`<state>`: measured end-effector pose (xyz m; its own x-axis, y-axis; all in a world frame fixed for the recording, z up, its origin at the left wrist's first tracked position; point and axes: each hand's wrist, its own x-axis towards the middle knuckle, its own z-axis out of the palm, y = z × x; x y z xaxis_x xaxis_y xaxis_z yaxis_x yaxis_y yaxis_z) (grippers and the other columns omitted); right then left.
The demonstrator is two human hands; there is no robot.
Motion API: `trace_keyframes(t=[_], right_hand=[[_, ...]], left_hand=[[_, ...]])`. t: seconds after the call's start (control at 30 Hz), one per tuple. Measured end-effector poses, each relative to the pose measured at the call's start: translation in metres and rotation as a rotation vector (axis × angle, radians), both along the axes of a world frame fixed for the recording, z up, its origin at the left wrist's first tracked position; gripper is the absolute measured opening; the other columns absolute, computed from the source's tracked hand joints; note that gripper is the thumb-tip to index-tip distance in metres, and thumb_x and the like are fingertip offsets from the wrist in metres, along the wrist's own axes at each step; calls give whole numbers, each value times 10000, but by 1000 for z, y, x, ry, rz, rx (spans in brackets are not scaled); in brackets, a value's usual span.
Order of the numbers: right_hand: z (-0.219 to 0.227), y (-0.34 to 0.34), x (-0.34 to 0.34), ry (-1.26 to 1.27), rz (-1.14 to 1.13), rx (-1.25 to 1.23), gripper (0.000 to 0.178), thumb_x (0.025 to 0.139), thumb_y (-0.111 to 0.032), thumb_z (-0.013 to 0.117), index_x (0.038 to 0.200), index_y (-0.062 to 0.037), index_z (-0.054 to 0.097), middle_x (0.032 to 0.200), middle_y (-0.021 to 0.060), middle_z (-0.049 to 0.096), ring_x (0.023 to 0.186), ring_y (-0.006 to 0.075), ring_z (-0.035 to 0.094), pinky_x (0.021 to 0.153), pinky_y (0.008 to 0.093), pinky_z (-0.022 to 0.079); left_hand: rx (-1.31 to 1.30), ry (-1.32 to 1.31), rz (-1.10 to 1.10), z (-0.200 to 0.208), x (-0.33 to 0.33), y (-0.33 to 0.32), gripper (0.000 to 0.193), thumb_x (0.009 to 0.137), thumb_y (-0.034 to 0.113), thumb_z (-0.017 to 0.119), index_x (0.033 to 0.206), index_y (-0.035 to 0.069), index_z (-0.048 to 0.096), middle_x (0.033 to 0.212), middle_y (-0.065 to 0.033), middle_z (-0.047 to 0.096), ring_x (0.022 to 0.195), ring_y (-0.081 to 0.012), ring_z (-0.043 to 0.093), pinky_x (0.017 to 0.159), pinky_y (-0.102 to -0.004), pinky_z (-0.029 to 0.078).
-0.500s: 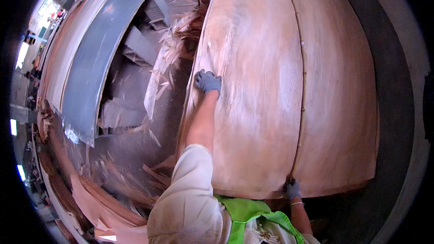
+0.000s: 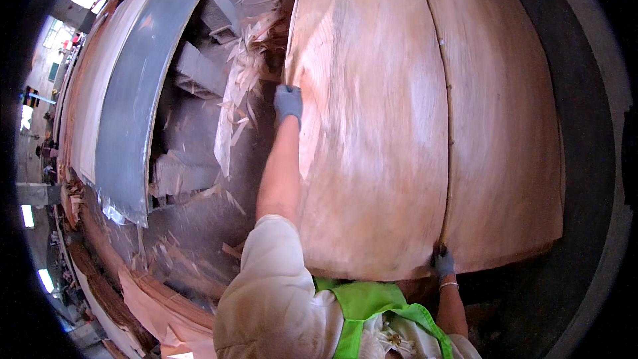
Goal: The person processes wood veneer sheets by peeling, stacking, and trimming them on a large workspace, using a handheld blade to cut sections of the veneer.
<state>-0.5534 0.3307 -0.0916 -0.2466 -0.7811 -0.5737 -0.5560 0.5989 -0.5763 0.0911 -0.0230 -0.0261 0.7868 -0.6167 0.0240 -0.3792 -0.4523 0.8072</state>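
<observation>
A wide, pale brown wood veneer sheet point(image 2: 372, 126) lies before me, and a dark, narrow seam point(image 2: 449, 139) runs lengthwise between it and a second veneer sheet point(image 2: 505, 126) on the right. My left hand point(image 2: 288, 102), in a grey glove, is closed on the left edge of the first sheet. Beside that hand, a lighter, pinkish strip of wood shows along the edge. My right hand point(image 2: 444, 263), also gloved, is closed at the near end of the seam. Something small and dark shows at its fingertips, and I cannot make out what it is.
To the left lie a long grey panel point(image 2: 129, 106), grey blocks point(image 2: 199, 70) and torn veneer scraps point(image 2: 242, 86) on the floor. Stacked veneer sheets point(image 2: 159, 312) stand at the lower left. A dark band point(image 2: 585, 159) curves along the right side.
My left hand has gone from lying on the sheet near its edge to gripping the edge, slightly farther left and away. My right hand appears a little farther right, still at the seam's end.
</observation>
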Motion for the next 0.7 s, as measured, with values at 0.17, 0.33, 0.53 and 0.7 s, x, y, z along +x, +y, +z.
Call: trace_keyframes(t=[0.17,0.33,0.53,0.7], right_hand=[[62,-39,46,97,-8,386,449,837,-409,519,1037,-11,575,987,235,604,924,387,567,779,427,447],[15,-5,12,137,70,58,388,843,-317,563,1012,32,566,839,121,601,747,188,557,653,312,453],[53,-20,34,243,96,39,555,833,-472,533,1064,33,548,930,205,613,889,282,577,765,360,448],[74,-23,38,268,157,47,578,840,-480,499,1096,37,532,1034,261,581,997,382,547,770,417,447]], left_hand=[[-154,-160,-76,83,21,23,172,786,175,568,779,8,529,733,-176,597,679,-312,586,628,-400,446],[-74,-371,-192,121,23,56,148,805,154,565,842,16,526,781,-162,603,717,-329,587,653,-407,447],[-127,-145,7,93,76,117,327,847,129,517,1151,10,529,992,-142,628,841,-258,605,752,-335,461],[68,-65,463,62,127,302,326,877,179,453,1128,-8,541,1034,-140,617,857,-265,590,767,-342,456]])
